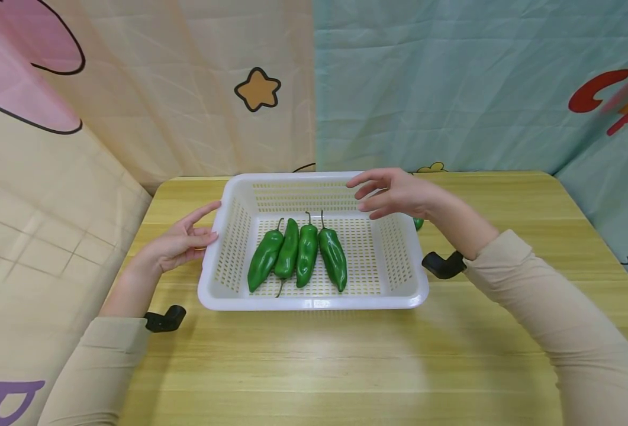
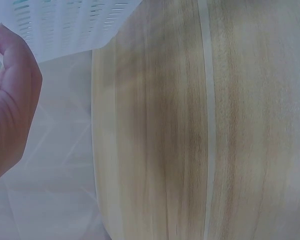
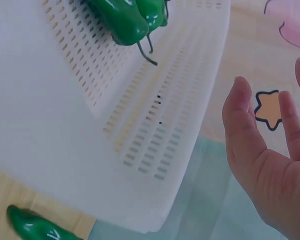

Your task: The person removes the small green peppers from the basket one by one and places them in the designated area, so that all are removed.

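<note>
A white plastic basket (image 1: 314,303) with slotted sides stands on the table, several green peppers (image 1: 307,251) lying side by side on its floor. My left hand (image 1: 177,242) touches the basket's left rim with thumb and fingertips, fingers spread. Over the back right corner my right hand (image 1: 393,192) hovers with fingers apart and nothing in them. In the right wrist view that hand (image 3: 265,160) is clear of the basket wall (image 3: 155,135). Another green pepper (image 3: 37,227) lies outside the basket on its right, mostly hidden in the head view.
The wooden table (image 1: 314,367) extends in front of the basket and to both sides. Printed curtains (image 1: 431,89) hang behind and beside it. A black mount (image 1: 166,319) sits on the left wrist, another (image 1: 444,265) on the right.
</note>
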Demonstrator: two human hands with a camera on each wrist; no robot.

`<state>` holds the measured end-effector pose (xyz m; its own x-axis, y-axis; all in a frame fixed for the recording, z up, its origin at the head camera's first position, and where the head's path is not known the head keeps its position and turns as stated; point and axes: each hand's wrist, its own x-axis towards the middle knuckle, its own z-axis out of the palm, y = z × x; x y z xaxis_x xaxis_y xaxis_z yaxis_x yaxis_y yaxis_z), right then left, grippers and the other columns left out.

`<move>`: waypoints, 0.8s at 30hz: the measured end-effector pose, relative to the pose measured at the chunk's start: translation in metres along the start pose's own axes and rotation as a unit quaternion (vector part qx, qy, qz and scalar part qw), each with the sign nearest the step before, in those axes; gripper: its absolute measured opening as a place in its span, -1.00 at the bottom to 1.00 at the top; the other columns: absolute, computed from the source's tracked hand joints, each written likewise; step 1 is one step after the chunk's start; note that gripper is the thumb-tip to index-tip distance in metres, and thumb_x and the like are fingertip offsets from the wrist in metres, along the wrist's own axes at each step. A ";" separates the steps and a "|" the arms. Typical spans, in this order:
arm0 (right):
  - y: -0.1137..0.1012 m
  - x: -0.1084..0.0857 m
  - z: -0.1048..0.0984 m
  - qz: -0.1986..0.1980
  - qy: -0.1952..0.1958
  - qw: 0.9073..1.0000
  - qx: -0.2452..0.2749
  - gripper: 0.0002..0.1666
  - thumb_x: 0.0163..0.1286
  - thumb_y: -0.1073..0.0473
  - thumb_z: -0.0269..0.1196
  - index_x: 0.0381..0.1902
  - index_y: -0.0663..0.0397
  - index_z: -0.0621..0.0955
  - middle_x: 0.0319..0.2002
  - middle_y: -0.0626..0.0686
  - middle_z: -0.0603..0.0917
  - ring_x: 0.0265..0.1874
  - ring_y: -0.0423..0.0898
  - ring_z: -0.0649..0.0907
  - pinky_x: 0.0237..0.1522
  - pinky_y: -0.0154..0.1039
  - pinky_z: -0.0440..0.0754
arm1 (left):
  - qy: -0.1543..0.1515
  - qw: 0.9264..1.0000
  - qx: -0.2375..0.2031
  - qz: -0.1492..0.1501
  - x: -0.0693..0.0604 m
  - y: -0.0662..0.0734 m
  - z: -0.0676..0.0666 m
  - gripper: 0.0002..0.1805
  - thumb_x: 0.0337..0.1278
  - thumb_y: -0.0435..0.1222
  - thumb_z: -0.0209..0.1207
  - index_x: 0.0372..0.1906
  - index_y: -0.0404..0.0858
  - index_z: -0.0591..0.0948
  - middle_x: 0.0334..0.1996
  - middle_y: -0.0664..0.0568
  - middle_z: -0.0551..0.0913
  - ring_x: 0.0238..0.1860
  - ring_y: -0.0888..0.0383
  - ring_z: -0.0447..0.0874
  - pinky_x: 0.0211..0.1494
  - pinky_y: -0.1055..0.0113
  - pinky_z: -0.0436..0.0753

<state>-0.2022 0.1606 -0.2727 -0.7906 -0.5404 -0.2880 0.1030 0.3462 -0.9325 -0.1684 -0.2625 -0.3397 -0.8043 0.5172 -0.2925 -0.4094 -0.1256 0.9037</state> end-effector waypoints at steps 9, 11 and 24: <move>-0.003 0.011 0.009 -0.005 -0.016 1.000 -0.002 -0.42 0.25 0.35 0.22 0.24 0.19 0.38 0.11 0.24 0.39 -0.09 0.05 0.56 -0.08 -0.07 0.63 | -0.005 1.000 -0.001 0.002 0.000 0.000 0.000 -0.14 0.24 -0.54 0.02 0.48 -0.07 -0.17 -0.20 -0.07 0.67 -0.19 0.04 0.68 -0.16 0.21 0.67; -0.003 0.014 0.010 -0.007 -0.018 1.000 0.001 -0.42 0.26 0.35 0.22 0.24 0.18 0.38 0.12 0.24 0.39 -0.06 0.08 0.55 -0.06 -0.05 0.62 | -0.004 1.000 0.000 0.002 0.000 0.000 0.000 -0.13 0.24 -0.54 0.02 0.48 -0.07 -0.17 -0.21 -0.07 0.66 -0.19 0.05 0.68 -0.16 0.20 0.67; 0.003 0.030 0.026 -0.011 -0.028 0.999 0.027 -0.43 0.23 0.40 0.22 0.22 0.23 0.40 0.03 0.22 0.45 -0.14 0.01 0.57 -0.08 -0.02 0.63 | -0.005 1.000 0.002 0.001 0.000 -0.001 -0.001 -0.15 0.25 -0.53 0.01 0.47 -0.06 -0.16 -0.22 -0.06 0.66 -0.20 0.06 0.68 -0.17 0.22 0.67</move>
<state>-0.2099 0.1251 -0.2904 -0.7579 -0.5906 -0.2771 0.1191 0.2924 -0.9488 -0.1683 -0.2637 -0.3406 -0.8010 0.5247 -0.2883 -0.4064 -0.1229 0.9054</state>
